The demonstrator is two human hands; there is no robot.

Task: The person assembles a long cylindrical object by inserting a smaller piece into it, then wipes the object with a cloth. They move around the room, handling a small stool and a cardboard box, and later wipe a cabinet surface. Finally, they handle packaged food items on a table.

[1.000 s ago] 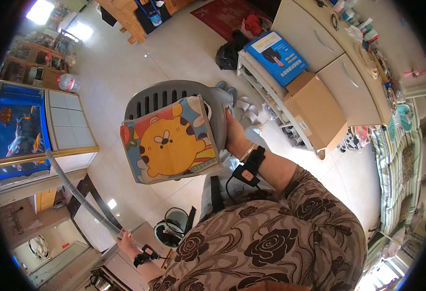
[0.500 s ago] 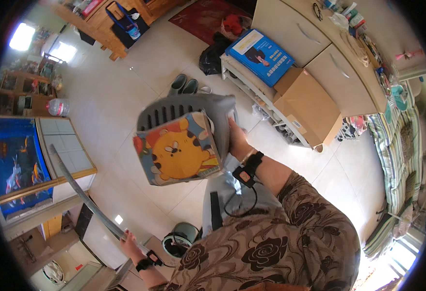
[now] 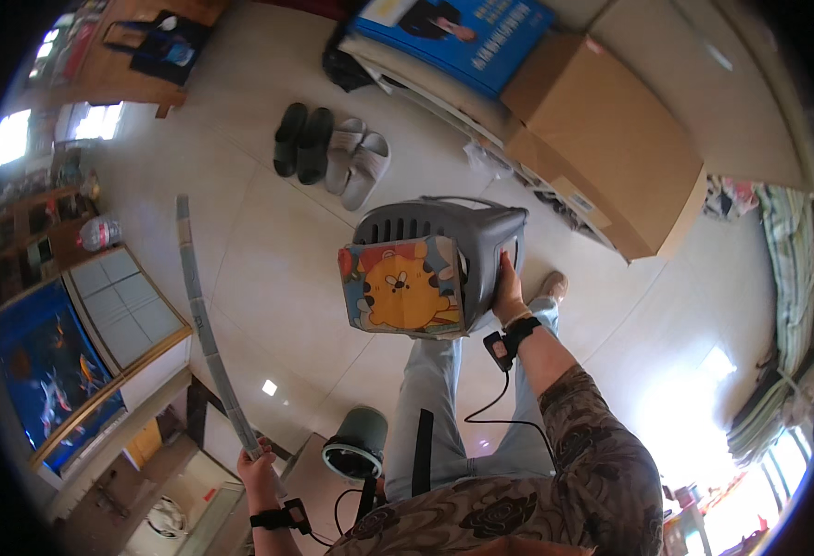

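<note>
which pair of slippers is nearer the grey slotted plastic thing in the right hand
The light grey pair, closest to the grey slotted plastic thing in the right hand; the dark pair lies farther left and farther away.

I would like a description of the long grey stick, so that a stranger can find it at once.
Start from the blue fish tank on the left. To its right, the person's left hand grips the long grey stick near its lower end. Unlike the wide, round bucket nearby, it is thin and much longer than the hand.
</note>
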